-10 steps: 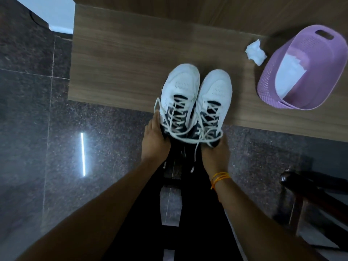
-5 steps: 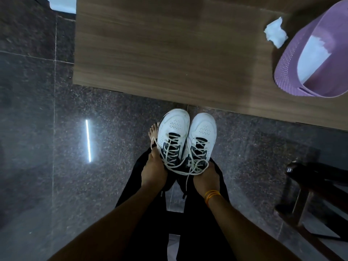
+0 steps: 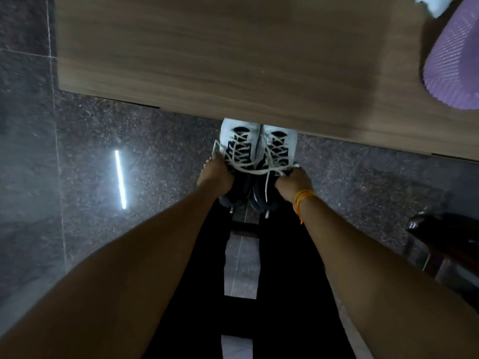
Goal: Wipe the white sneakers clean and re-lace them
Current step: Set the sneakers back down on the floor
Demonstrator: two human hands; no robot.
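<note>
Beside table [image 3: 233,60], left hand [image 3: 216,174] and right hand [image 3: 293,181] grip sneakers [image 3: 239,146] at collars.

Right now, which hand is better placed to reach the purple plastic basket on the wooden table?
Right: the right hand is nearer the purple plastic basket than the left hand. Both grip the white lace-up sneakers, so it must let go first.

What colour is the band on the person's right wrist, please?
The wristband is orange-yellow; head view.

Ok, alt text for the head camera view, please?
A left hand and right hand grip a laced pair of white sneakers down near the dark floor, toes hidden by a wooden table. A purple basket sits on it, top right.
</note>
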